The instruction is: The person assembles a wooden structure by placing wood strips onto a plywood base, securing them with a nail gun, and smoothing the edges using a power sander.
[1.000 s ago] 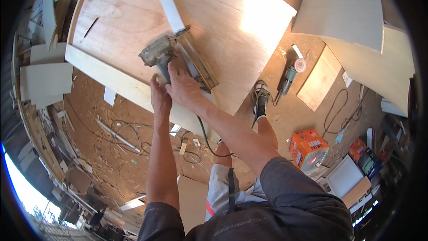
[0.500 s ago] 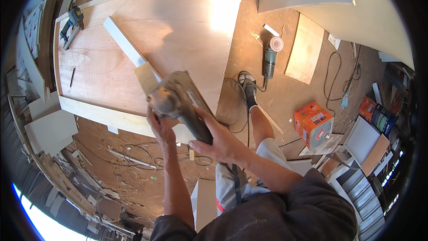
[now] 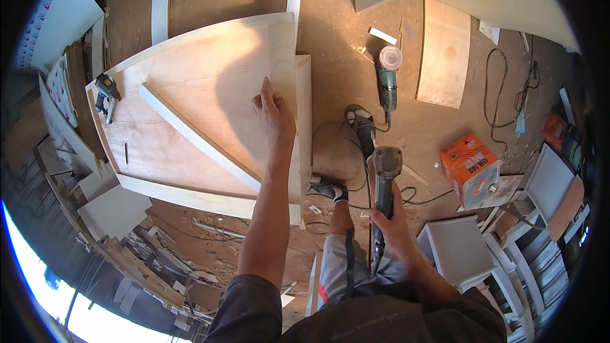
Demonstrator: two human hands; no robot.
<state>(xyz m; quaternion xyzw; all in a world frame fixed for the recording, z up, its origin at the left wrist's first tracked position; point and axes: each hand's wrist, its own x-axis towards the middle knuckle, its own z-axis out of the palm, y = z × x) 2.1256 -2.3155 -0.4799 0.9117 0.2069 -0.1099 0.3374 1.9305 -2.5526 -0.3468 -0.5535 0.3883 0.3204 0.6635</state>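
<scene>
My left hand [image 3: 275,116] is over the right end of a large plywood panel [image 3: 190,82] with raised wooden edges. Its index finger points forward, the others are partly curled, and it holds nothing. I cannot tell whether the fingertips touch the pale wooden strip [image 3: 283,57] there. My right hand [image 3: 394,219] grips the dark handle of a nail gun [image 3: 387,165], held upright in front of my legs with a hose at its lower end. A long white strip [image 3: 197,133] lies diagonally across the panel. Another nail gun [image 3: 108,87] rests at the panel's far left.
A green angle grinder [image 3: 387,86] with a round disc lies on the floor right of the panel. Beyond it is a plywood board [image 3: 443,54]. An orange box [image 3: 470,165] stands at right near loose cables. Wood scraps [image 3: 171,260] litter the lower left; my feet are beside the panel.
My left hand has left the nail gun and reached out over the panel's right end. My right hand has drawn the nail gun right and back toward my body. The view has shifted.
</scene>
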